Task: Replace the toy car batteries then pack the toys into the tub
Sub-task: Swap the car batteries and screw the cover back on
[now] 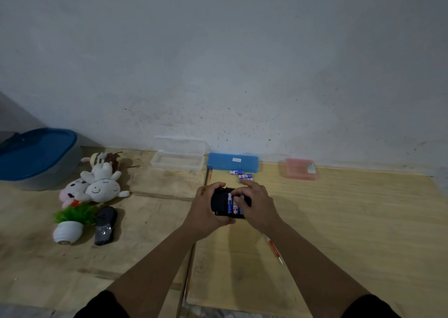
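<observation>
The pale wooden surface (339, 220) runs along a grey wall. At its far left corner sits the large grey plastic tub with a blue lid (36, 157); the lid is on, and as far as can be seen no toy has gone in. Beside it lies a heap of soft plush toys (99, 184), white, pink and striped, and nearer the person a small white pot with a green artificial plant (70, 223) on its side, next to a dark oval object (105, 225) that cannot be identified.

Against the wall stand an open clear plastic case (178, 161), a closed blue rectangular case (232, 162) and a pink translucent box (300, 168).

At the centre, the left hand (206, 208) grips the small black toy car (219, 202), held upside down. The right hand (257, 205) bends its fingers over the blue and white batteries (234, 205) seated in its compartment, pressing or pinching them. Loose blue and white batteries (243, 175) lie just beyond, in front of the blue case. A red pen-like tool (274, 247) lies beside the right forearm.

The battery swap looks midway: cells are in place, no cover is seen on the compartment, and all packing remains.
</observation>
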The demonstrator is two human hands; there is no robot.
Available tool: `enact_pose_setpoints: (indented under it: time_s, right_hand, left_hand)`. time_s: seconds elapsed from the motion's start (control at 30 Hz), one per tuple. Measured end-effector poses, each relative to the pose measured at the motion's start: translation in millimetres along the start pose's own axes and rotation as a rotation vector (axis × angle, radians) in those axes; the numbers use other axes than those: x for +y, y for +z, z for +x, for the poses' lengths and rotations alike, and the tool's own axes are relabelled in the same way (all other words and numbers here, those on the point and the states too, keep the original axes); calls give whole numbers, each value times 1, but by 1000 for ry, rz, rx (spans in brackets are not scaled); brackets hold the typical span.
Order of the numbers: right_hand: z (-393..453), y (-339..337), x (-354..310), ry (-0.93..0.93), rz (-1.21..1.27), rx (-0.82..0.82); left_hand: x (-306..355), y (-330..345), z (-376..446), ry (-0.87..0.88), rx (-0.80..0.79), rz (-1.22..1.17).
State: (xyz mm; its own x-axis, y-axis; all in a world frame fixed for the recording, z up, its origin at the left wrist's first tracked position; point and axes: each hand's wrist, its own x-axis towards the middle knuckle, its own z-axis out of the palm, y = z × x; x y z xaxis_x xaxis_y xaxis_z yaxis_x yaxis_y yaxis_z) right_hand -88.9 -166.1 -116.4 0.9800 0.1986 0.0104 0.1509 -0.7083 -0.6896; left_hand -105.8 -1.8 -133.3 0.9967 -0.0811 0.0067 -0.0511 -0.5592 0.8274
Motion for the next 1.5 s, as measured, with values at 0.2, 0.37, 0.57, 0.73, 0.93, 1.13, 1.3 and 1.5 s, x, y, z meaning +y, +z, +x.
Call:
enact_pose_setpoints:
  time_s: [0.2, 0.37, 0.57, 0.73, 0.93, 1.13, 1.3, 1.5]
  right_hand:
    - [5, 2, -7, 26, -23, -3]
    - [9, 1, -14, 59, -74, -13]
    - [2, 5, -15, 15, -57, 72]
    - [-4, 6, -21, -56, 51, 82]
    - [1, -1, -24, 53, 307, 58]
    - [1, -1, -16, 88, 54, -64]
    - [2, -2, -19, 72, 8, -54]
    - [8, 1, -23, 55, -78, -36]
  left_hand:
    - [2, 0, -2, -7, 12, -17]
    - [3, 3, -3, -9, 0, -25]
    - [0, 7, -5, -36, 6, -22]
    - [-5, -1, -3, -86, 58, -16]
    - [-6, -10, 0, -99, 60, -33]
    - [-7, -11, -2, -63, 22, 1]
    - [-7, -11, -2, -37, 31, 2]
    - [-6, -8, -1, -20, 40, 12]
